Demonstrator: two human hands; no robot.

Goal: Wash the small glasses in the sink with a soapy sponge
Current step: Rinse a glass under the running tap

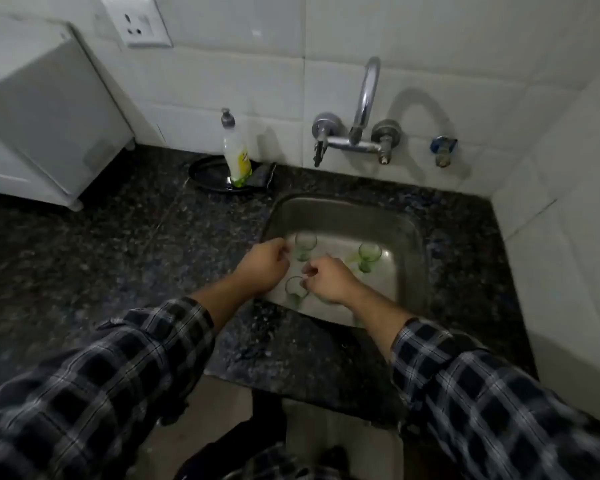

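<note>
Three small green glasses stand upright in the steel sink [343,216]. One glass [305,245] is at the far left, another glass [368,256] at the right, and a third glass [295,289] near the front. My left hand [262,268] has curled fingers whose tips reach the left side of the far-left glass; whether it grips is unclear. With thumb and forefinger, my right hand [329,278] pinches the right rim of the front glass. A dark pad [262,174], perhaps the sponge, lies by the soap bottle [236,154].
The bottle stands on a black plate [205,171] on the dark granite counter [118,244], behind the sink's left corner. A wall tap [362,109] arches over the sink with no water running. A white appliance [42,112] sits at the far left.
</note>
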